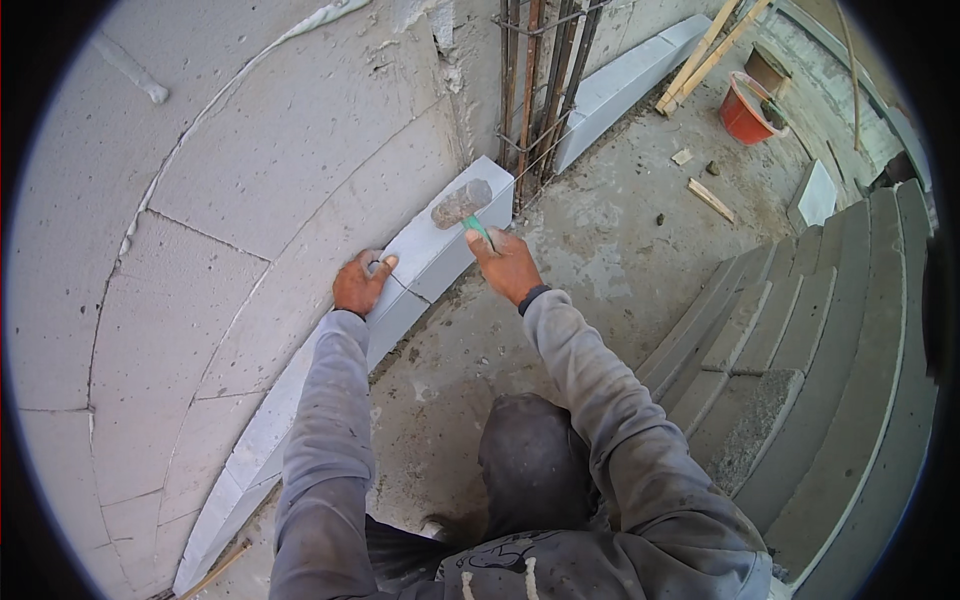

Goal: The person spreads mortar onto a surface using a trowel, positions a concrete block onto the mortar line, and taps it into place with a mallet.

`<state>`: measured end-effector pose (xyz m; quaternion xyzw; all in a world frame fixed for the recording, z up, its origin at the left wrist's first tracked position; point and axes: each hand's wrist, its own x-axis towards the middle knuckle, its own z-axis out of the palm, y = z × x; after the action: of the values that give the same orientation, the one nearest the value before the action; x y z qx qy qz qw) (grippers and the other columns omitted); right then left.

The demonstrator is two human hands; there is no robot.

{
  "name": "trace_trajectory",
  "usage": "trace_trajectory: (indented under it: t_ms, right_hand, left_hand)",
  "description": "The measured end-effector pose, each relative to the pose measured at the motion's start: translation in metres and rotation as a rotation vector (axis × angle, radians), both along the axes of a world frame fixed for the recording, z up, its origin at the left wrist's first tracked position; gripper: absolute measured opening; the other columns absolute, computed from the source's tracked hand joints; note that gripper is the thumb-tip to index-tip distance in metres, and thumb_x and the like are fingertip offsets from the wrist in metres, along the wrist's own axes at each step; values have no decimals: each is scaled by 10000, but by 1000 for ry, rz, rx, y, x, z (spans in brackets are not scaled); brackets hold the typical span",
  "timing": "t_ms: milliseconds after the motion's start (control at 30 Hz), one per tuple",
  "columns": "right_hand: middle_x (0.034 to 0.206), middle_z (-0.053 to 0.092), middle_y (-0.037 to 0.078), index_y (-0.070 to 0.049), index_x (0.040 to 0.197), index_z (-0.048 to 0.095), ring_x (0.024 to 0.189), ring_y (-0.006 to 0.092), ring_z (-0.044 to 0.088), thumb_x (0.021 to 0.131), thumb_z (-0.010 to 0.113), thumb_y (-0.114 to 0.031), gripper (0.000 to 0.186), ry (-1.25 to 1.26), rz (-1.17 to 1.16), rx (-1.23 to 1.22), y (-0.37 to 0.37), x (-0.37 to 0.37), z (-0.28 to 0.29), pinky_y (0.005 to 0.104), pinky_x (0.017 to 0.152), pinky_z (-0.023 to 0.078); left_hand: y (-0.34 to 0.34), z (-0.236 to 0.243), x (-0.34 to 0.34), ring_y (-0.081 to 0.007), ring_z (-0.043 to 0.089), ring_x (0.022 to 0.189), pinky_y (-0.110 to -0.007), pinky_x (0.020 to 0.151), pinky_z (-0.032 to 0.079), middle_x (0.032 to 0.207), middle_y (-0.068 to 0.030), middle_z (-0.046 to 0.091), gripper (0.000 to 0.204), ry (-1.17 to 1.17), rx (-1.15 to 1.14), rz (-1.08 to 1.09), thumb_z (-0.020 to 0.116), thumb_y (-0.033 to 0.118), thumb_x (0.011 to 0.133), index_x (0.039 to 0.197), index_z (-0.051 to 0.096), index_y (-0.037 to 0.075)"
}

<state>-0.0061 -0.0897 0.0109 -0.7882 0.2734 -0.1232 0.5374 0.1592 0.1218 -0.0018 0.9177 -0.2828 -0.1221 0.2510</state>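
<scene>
A mallet [461, 204] with a worn, greyish head and a green handle is in my right hand [508, 266], whose fingers wrap round the handle. Its head is over the top of a pale block [487, 178] at the end of a low row along the wall. Against the same row, beside the joint between two blocks, rests my left hand [362, 284]. Its thumb lies on the block top, and the other fingers are partly hidden toward the wall. The neighbouring block [398, 318] continues the row toward me.
Steel rebar [540, 85] rises just past the row's end, with more blocks [630, 85] beyond it. Stacked grey blocks [800, 370] stand on the right. An orange bucket [748, 110], wooden strips [711, 200] and rubble lie on the concrete floor [590, 245].
</scene>
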Motion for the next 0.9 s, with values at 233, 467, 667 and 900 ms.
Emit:
trace_trajectory:
  t_ms: [233,467,667,900]
  right_hand:
    - [576,513,62,-53,746,554,440,184,491,881,636,-395,377,-117,-361,450,-26,-63,-44,344,438,413]
    - [609,512,42,-90,794,542,433,205,506,865,649,-340,281,31,-945,1023,-28,-142,-178,400,398,429]
    - [732,671,109,20,1056,621,616,252,668,901,585,-401,450,818,-505,465,-12,-169,-194,414,566,542]
    - [755,706,125,35,1039,670,699,242,702,927,490,-470,548,1156,-124,-79,-19,-163,-218,353,747,545]
  left_hand:
    - [2,-3,3,-296,649,830,-388,771,483,873,-166,686,463,-54,-22,-9,610,479,870,1028,671,48]
    - [-10,-4,-7,-310,657,840,-384,765,490,883,-174,691,446,-68,-61,-51,620,455,871,1030,669,42]
    - [1,-5,-3,-362,655,862,-428,778,497,905,-204,687,477,-71,-74,-24,619,497,857,1047,669,62]
    - [0,-6,-4,-352,656,892,-431,802,496,930,-200,689,552,-39,-57,-13,608,563,837,1050,665,57]
